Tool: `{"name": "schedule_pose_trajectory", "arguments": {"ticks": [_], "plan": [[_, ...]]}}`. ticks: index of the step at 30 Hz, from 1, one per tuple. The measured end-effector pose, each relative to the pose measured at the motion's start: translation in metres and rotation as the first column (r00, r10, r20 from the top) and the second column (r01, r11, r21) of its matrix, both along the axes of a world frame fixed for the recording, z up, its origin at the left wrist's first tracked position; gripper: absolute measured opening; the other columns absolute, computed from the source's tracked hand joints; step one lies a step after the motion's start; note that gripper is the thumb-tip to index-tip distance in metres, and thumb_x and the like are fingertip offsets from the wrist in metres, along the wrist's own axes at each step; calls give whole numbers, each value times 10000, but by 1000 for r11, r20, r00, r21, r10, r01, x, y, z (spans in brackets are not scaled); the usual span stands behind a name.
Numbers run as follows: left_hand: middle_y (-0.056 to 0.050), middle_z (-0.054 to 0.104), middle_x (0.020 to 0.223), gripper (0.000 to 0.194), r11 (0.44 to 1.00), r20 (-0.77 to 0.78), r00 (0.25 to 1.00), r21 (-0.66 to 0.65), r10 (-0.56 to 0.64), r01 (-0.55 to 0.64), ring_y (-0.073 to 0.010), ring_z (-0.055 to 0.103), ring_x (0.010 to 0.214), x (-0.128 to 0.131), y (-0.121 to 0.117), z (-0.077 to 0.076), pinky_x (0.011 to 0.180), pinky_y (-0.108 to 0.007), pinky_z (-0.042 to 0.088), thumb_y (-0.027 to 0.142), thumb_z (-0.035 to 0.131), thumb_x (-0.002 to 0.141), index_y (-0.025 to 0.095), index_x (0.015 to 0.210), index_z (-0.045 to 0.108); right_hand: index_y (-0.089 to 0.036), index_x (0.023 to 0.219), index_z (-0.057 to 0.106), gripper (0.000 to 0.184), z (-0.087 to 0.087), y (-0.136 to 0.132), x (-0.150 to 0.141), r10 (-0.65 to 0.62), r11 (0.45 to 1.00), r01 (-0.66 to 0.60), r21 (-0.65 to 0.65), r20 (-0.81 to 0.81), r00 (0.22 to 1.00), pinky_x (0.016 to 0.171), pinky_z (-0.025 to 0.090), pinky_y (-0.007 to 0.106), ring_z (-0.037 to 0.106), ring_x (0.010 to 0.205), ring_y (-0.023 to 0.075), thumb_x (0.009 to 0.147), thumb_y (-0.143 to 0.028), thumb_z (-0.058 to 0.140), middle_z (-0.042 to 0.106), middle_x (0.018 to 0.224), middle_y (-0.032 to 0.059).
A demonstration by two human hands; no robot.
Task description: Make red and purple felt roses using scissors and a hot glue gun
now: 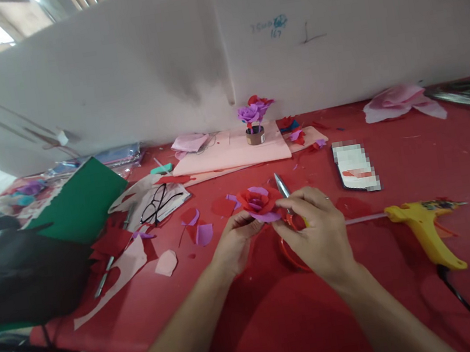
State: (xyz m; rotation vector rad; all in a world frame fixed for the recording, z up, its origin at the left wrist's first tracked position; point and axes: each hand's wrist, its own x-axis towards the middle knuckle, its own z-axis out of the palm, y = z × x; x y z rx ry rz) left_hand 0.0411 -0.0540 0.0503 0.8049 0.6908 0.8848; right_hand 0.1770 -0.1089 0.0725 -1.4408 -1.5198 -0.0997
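Note:
Between my hands is a paper flower (256,201) with red inner petals and purple outer ones. My left hand (236,241) grips it from below on the left, its fingertips partly hidden under the bloom. With thumb and fingers, my right hand (317,228) pinches the flower's right edge. Scissors (281,185) with orange-red handles lie on the table beneath my right hand, partly covered by it. Loose red and purple paper petals (203,233) lie left of the flower.
A yellow glue gun (424,230) rests at right, near a phone (355,167). Behind stands a small pot (255,136) of paper flowers on pink sheets (215,158). Eyeglasses (160,203), paper scraps (166,263) and a green board (78,205) are at left. A white panel (113,70) borders the back.

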Motion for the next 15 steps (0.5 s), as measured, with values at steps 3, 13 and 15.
{"name": "schedule_pose_trajectory", "arguments": {"ticks": [3, 13, 15], "plan": [[-39, 713, 728, 82, 999, -8, 999, 41, -31, 32, -144, 619, 716, 0, 0, 0, 776, -289, 448, 203, 775, 625, 173, 695, 747, -207, 855, 663, 97, 1, -1, 1, 6, 1000, -5, -14, 24, 1000, 684, 467, 353, 541, 724, 192, 761, -186, 657, 580, 758, 24], [-27, 726, 795, 178, 994, -26, 998, 98, -49, 51, -167, 639, 804, -4, 2, -6, 834, -313, 454, 129, 748, 630, 200, 793, 750, -203, 814, 669, 81, 6, -4, 6, 63, 997, -57, -52, 109, 992, 675, 446, 323, 524, 704, 178, 782, -133, 643, 589, 712, 14], [-25, 726, 803, 174, 994, -29, 998, 99, -52, 54, -160, 634, 806, -5, 2, -6, 841, -307, 452, 111, 733, 640, 197, 791, 749, -204, 817, 664, 95, 7, -4, 8, 70, 997, -65, -34, 154, 986, 671, 444, 317, 521, 705, 174, 806, -122, 618, 598, 714, 16]]}}
